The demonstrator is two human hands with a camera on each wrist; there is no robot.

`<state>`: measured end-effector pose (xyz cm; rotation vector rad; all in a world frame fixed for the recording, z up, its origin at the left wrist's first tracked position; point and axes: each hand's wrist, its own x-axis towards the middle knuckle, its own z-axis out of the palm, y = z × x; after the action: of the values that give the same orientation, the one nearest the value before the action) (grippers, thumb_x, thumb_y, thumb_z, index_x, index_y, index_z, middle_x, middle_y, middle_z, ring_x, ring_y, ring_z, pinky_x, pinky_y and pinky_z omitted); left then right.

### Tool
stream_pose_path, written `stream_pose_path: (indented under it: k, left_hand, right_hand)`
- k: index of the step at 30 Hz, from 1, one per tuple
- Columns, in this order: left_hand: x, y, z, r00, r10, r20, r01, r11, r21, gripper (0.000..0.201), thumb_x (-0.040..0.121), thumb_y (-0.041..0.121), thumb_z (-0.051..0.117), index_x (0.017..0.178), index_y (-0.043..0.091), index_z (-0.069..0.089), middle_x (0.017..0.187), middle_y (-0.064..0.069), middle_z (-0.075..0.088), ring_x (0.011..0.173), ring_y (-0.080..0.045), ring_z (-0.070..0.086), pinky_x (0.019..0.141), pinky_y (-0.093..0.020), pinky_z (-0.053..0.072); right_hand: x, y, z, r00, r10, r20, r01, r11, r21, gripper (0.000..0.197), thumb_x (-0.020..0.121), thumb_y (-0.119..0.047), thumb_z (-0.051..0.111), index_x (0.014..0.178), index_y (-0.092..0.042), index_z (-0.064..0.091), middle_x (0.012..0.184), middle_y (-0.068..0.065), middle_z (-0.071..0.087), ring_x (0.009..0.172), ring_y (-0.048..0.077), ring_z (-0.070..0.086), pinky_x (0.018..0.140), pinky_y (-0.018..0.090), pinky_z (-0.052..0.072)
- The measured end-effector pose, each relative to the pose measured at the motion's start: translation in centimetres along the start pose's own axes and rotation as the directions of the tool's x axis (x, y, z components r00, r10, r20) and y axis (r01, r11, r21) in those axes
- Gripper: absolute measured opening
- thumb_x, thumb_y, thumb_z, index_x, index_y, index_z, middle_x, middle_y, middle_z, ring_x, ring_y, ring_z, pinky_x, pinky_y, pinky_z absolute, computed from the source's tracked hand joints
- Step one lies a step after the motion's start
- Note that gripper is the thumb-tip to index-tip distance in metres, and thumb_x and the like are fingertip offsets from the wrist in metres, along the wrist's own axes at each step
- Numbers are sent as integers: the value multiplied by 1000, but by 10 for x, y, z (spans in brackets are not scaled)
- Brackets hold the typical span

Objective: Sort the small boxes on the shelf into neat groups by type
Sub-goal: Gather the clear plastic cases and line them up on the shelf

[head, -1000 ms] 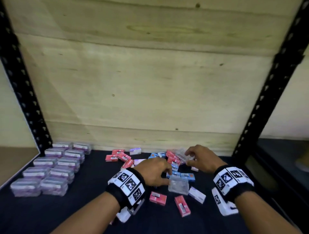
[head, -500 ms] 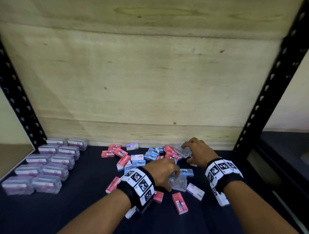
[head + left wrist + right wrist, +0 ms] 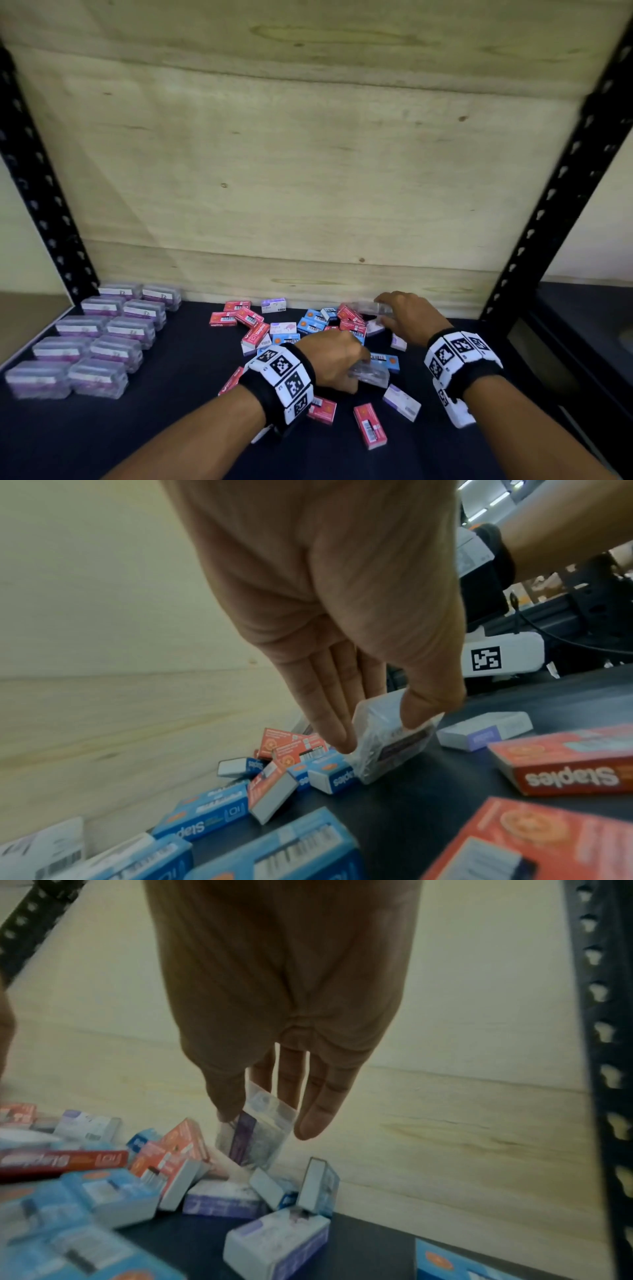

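A loose pile of small red (image 3: 255, 334), blue (image 3: 310, 325) and white-purple boxes (image 3: 401, 401) lies mid-shelf. My left hand (image 3: 337, 361) pinches a clear plastic box (image 3: 370, 373) between thumb and fingers at the pile's near side; the left wrist view shows the same clear box (image 3: 390, 739) just above the dark shelf mat. My right hand (image 3: 407, 317) holds a second clear box (image 3: 371, 308) lifted over the pile's back right; in the right wrist view this clear box with a purple label (image 3: 255, 1137) hangs between thumb and fingers.
Two neat rows of clear purple-labelled boxes (image 3: 99, 337) stand at the left of the dark shelf mat (image 3: 154, 428). A plywood back wall (image 3: 308, 171) closes the shelf. Black perforated uprights stand at left (image 3: 41, 192) and right (image 3: 555, 192).
My left hand has closed on the near clear box and raised it a little. My right hand has lifted the far clear box off the pile. The head view has tilted slightly.
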<state>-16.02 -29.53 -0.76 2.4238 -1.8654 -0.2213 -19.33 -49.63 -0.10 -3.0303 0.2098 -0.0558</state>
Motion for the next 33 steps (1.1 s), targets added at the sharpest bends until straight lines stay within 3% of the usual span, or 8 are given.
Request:
stream_pose_path:
  k: [3,10,15,19,22,25,29,33]
  left_hand:
    - [-5,-3,-4,998,-32,-51,27,996,-87,10,83,21,61,84,11,60,71,-5,60,60,-22,53,55,-29,44]
    - [-36,-26,-32,980,-183,-77,159,954,-253,36,92,32,56,122,14,63,108,-4,69,90,-18,64,82,-31,52]
    - [-74,-50,-47,945,-311,-99,277,926,-258,40,91,34,55,127,20,61,115,-1,68,97,-14,62,82,-23,47]
    - [-115,-65,-56,917,-390,-81,358,896,-264,39,92,33,56,128,21,61,117,0,68,95,-11,61,83,-20,46]
    - [-150,-76,-58,887,-457,-69,430,871,-238,39,91,34,56,128,23,62,118,4,67,100,-9,61,84,-16,43]
    - [-186,-88,-58,868,-494,-46,469,848,-244,36,90,34,58,123,21,64,104,8,67,89,-5,59,79,-15,45]
    - [-236,-101,-57,825,-565,-13,543,799,-257,32,90,34,59,118,21,66,92,14,63,83,-1,59,78,-16,48]
    - [-283,-109,-49,769,-638,40,626,739,-248,29,87,37,60,113,27,67,95,17,64,83,2,60,80,-17,50]
  right_hand:
    - [-3,7,-14,997,71,23,-73,991,112,38,98,-34,53,133,-18,53,122,8,65,108,27,61,85,31,44]
    - [-6,9,-33,993,89,76,-108,943,314,34,97,-42,55,124,-20,57,115,-1,64,102,16,60,89,30,46]
    - [-1,-12,-37,995,26,99,-65,908,413,22,96,-40,57,108,-22,57,100,-3,68,84,14,68,78,30,52]
    - [3,-48,-40,990,-39,137,-31,879,477,17,96,-32,59,105,-17,58,88,-2,72,67,7,69,68,27,54]
    - [9,-79,-36,984,-90,151,2,867,499,13,92,-32,62,100,-22,59,89,2,73,80,19,72,83,40,57]
    - [12,-117,-32,974,-151,168,52,873,485,16,90,-34,64,100,-22,58,89,1,72,76,15,70,74,30,54]
    - [14,-171,-20,947,-245,208,111,857,503,23,82,-38,67,97,-22,58,90,2,72,82,21,72,83,41,58]
    - [12,-222,-3,901,-348,259,196,859,472,21,83,-38,66,91,-23,54,92,0,70,82,18,69,80,38,55]
